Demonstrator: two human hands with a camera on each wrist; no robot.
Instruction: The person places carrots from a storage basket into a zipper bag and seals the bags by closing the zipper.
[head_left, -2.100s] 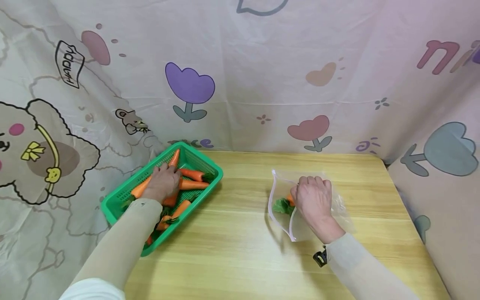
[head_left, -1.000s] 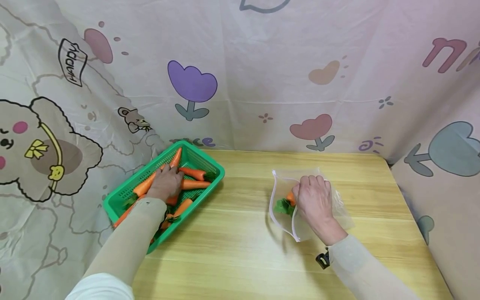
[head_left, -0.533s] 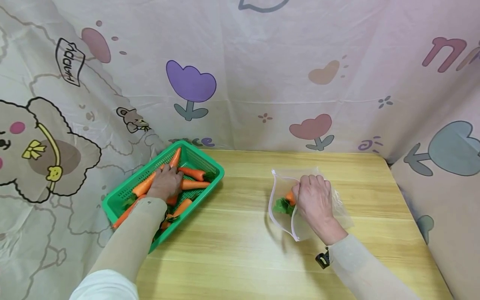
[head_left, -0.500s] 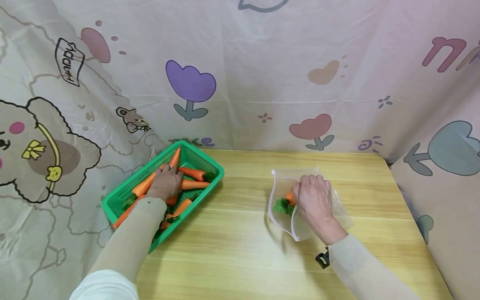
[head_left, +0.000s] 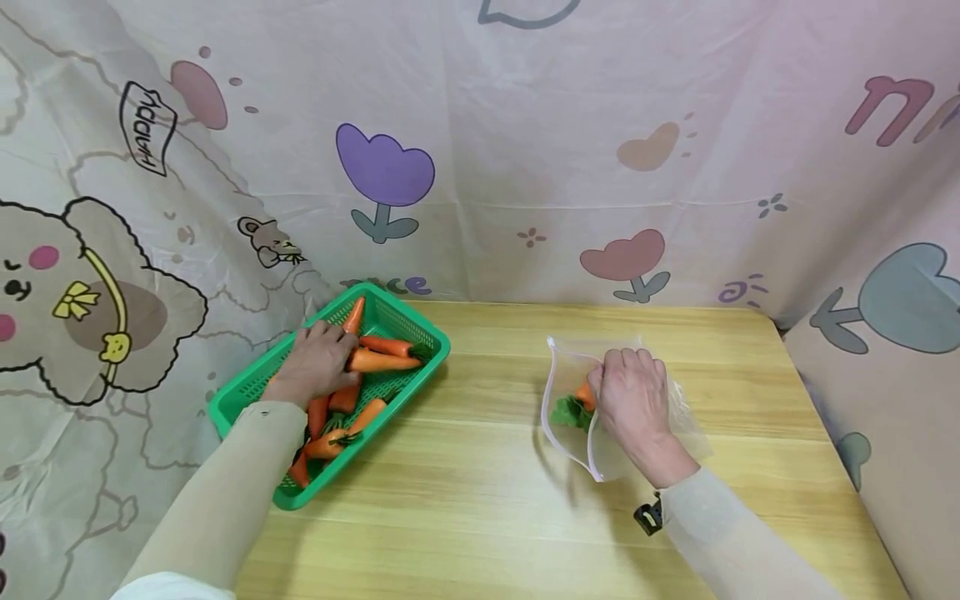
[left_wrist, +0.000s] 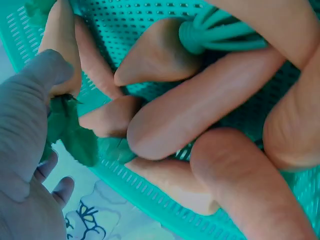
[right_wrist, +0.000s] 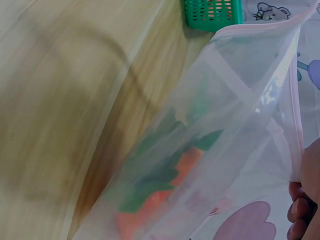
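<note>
In the head view my left hand (head_left: pixel 318 362) is over the far-left side of a green plastic basket (head_left: pixel 292 498) of carrots. The left wrist view shows its thumb (left_wrist: pixel 55 70) pressed on a carrot (left_wrist: pixel 62 35) just above the green leaves (left_wrist: pixel 70 130); the other side of the grip is partly hidden. My right hand (head_left: pixel 633 408) grips the upper edge of a clear zip bag (head_left: pixel 551 392) with curled fingers, so its mouth gapes to the left. Inside the bag lies orange carrot with green leaves (right_wrist: pixel 150 192), partly covered by the hand in the head view.
Several other carrots (left_wrist: pixel 200 110) lie crosswise in the basket, some overlapping. Beneath everything is a wood-grain table (head_left: pixel 465 500). A printed cloth (head_left: pixel 510 167) hangs behind and along both sides. A black wrist device (head_left: pixel 648 517) sits by the right sleeve.
My left hand has shifted slightly left and toward me within the basket, uncovering carrots near its middle. One carrot beside the fingers has tilted a little. The right hand stays on the bag.
</note>
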